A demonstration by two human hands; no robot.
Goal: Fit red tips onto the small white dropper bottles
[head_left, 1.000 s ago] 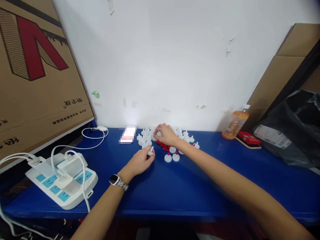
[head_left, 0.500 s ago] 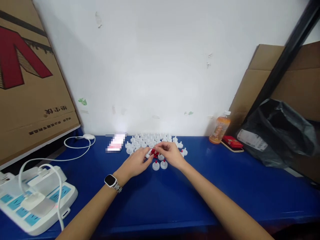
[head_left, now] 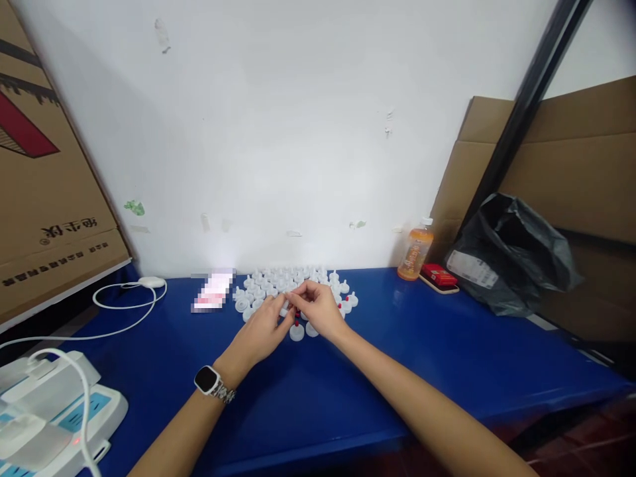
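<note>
Between our fingertips, our left hand [head_left: 261, 330] and right hand [head_left: 318, 309] meet over the blue table [head_left: 348, 391], both pinching one small white cap piece [head_left: 285, 310] just above a red-tipped cap [head_left: 297, 330] standing on the table. Behind them, white caps [head_left: 278, 281] cluster near the wall. Our left wrist wears a watch [head_left: 207, 381]. Well to the right stand an orange bottle [head_left: 415, 250] and a black bag [head_left: 507, 262]; a power strip [head_left: 54, 417] lies far left.
</note>
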